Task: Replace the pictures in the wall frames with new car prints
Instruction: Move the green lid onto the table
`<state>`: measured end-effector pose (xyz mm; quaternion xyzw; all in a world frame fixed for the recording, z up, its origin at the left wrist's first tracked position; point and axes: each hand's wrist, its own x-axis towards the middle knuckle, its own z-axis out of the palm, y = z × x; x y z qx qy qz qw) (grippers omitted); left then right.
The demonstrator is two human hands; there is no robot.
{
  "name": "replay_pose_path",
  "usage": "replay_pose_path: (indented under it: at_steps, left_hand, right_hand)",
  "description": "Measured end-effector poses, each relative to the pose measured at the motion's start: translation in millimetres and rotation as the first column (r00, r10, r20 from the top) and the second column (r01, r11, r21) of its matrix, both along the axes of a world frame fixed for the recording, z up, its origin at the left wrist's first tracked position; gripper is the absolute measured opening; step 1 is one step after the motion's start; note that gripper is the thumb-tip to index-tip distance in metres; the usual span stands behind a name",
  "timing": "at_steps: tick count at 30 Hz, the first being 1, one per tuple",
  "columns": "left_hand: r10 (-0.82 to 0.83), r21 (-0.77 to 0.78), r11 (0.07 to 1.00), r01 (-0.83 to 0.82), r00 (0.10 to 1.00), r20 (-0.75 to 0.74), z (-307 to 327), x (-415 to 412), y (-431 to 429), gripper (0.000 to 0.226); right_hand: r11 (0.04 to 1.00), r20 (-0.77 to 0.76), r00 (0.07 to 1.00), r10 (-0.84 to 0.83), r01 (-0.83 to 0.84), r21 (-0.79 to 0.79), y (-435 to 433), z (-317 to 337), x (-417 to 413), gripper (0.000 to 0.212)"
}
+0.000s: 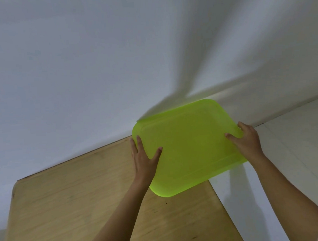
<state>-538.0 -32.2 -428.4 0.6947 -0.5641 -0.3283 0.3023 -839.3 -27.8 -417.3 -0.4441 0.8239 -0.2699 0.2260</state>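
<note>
A bright lime-green plastic tray point(188, 144) with rounded corners is held up tilted in front of the white wall, its flat underside facing me. My left hand point(143, 155) grips its left edge, thumb on the near face and fingers behind the rim. My right hand point(246, 142) holds the right edge the same way, thumb on the face and fingers wrapped round the rim. No picture frames or car prints are in view.
A light wooden table top point(85, 205) lies below and to the left, pushed against the white wall point(115, 67). To the right is pale tiled floor point(292, 151) meeting the wall base.
</note>
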Motion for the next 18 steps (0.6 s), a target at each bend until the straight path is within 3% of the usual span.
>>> replay_pose_path:
  at_steps: [6, 11, 13, 16, 18]
  left_hand:
    - [0.031, -0.008, 0.999, -0.032, 0.999, -0.012, -10, -2, 32, 0.086]
    - [0.133, -0.002, 0.991, -0.133, 0.991, -0.020, -11, -17, 56, 0.096]
    - [0.182, 0.006, 0.983, -0.182, 0.983, -0.013, -13, -21, 57, 0.099]
    - [0.235, 0.012, 0.972, -0.235, 0.972, -0.019, -14, -24, 56, 0.098]
    - [0.258, 0.015, 0.966, -0.257, 0.966, -0.023, -14, -25, 55, 0.098]
  right_hand:
    - [0.997, 0.024, 0.998, 0.063, -0.064, 0.049, 9, 3, -3, 0.075]
    - [0.995, 0.057, 0.994, 0.091, -0.094, 0.043, 4, -20, -16, 0.092]
    - [0.995, 0.081, 0.992, 0.102, -0.102, -0.005, 4, -18, -16, 0.080]
    - [0.991, 0.086, 0.991, 0.105, -0.097, -0.092, 4, -7, -15, 0.040]
    - [0.988, 0.111, 0.987, 0.113, -0.100, -0.118, 1, -3, -17, 0.037]
